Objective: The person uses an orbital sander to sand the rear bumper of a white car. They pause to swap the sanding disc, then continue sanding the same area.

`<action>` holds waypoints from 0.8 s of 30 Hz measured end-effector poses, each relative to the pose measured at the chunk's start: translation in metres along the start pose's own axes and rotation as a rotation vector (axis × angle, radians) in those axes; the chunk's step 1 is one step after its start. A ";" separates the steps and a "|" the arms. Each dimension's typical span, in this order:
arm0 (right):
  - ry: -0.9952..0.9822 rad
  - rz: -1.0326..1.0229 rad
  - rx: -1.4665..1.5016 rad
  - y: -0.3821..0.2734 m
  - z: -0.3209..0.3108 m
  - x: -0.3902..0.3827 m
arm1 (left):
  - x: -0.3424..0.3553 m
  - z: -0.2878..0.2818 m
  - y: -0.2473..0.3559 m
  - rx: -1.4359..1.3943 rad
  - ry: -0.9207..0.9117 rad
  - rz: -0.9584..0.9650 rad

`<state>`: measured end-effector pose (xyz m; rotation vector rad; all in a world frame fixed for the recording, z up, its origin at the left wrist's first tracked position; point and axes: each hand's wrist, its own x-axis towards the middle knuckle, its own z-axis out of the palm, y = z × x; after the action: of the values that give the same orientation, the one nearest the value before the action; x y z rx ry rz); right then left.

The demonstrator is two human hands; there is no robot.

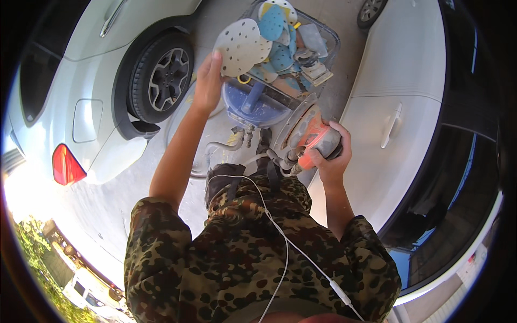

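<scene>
Grey perforated sanding disc (pixel 242 46) is up in our left hand (pixel 207 81), pinched near its lower left edge: thumb on the near face, the other fingers presumably behind it, though we can't see them. Guessing we hold it by the rim so the hole pattern stays uncovered.

Our right hand (pixel 335 153) has its fingers clamped around the orange and dark grey head of a random orbital sander (pixel 316 139), over by the white car door (pixel 371 124). It's tipped on its side, pad facing away toward upper left, which likely keeps the grey hose (pixel 234 144) hanging below and out of the way.

Ahead of us sits a tray (pixel 335 46) piled with blue discs (pixel 272 22) plus a dusty block-shaped tool (pixel 315 69), probably parked there for easy reach. A blue half-round piece (pixel 231 105) sits just in front.

Tough bits: we see the pad almost edge-on, so no clue whether abrasive is on it. The pile hides its own bottom layers, the hose vanishes around our legs, and both cars run out of view.
</scene>
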<state>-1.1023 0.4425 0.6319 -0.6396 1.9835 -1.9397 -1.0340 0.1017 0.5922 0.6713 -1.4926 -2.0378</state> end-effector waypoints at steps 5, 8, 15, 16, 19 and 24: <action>-0.148 0.061 0.321 -0.016 0.078 -0.011 | -0.143 -0.041 0.045 -0.385 -0.108 -0.158; -0.254 0.145 0.506 -0.023 0.146 -0.039 | -0.234 -0.088 0.052 -0.365 -0.061 -0.015; -0.598 0.325 0.731 -0.004 0.329 -0.170 | -0.423 -0.228 0.055 0.594 0.178 0.594; -0.679 0.367 0.767 -0.001 0.345 -0.186 | -0.441 -0.236 0.055 0.725 0.232 0.609; -0.815 0.589 0.879 0.000 0.386 -0.228 | -0.481 -0.256 0.063 0.770 0.454 0.604; -0.813 0.667 0.803 0.007 0.425 -0.277 | -0.540 -0.292 0.071 0.200 0.497 0.451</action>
<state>-0.6525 0.2150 0.5778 -0.3649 0.6902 -1.4876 -0.4326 0.2387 0.6281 0.7668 -1.3970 -1.2819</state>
